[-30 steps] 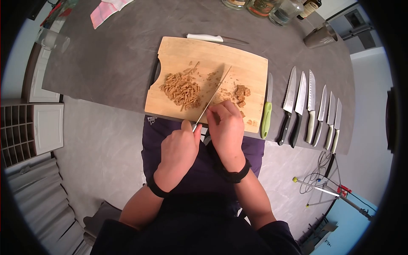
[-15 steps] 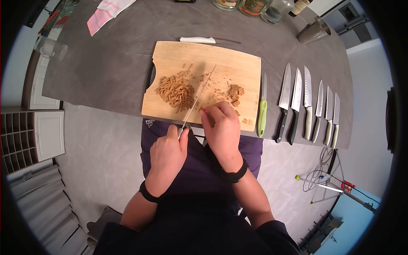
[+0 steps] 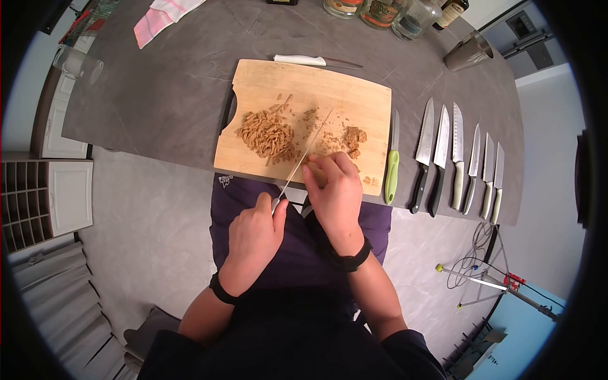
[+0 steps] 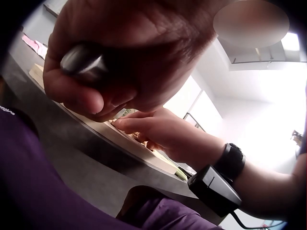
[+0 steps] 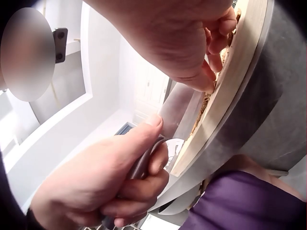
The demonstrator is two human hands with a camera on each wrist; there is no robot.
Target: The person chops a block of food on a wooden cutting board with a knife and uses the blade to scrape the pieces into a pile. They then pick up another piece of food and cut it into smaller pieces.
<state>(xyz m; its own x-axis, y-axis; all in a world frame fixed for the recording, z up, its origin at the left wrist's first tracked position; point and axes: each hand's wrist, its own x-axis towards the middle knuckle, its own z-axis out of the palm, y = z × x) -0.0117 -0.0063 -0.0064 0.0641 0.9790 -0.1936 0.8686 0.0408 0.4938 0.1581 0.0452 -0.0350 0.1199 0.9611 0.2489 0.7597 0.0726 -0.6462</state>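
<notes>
My left hand (image 3: 253, 233) grips the handle of a kitchen knife (image 3: 308, 151), fingers wrapped round it. In the left wrist view the metal butt of the handle (image 4: 85, 63) shows in the fist. The blade slants away over the cutting board (image 3: 304, 75), its edge hidden from above. Just right of the blade, my right hand (image 3: 335, 199) holds a small brown piece of food down on the board with bent fingertips, which mostly cover it. Left of the blade lies a heap of brown food strips (image 3: 266, 134); crumbs and a few chunks (image 3: 354, 138) lie to the right.
A white-handled knife (image 3: 301, 60) lies behind the board, a green-handled knife (image 3: 392, 174) along its right side. Farther right several knives (image 3: 458, 158) lie in a row. Bottles (image 3: 380, 12), a metal cup (image 3: 468, 52) and a pink-striped cloth (image 3: 161, 22) are at the back.
The knife and left hand moved left and toward the body, then the blade slid slightly forward and right again. My right hand stays at the board's front; the head view shifted a little.
</notes>
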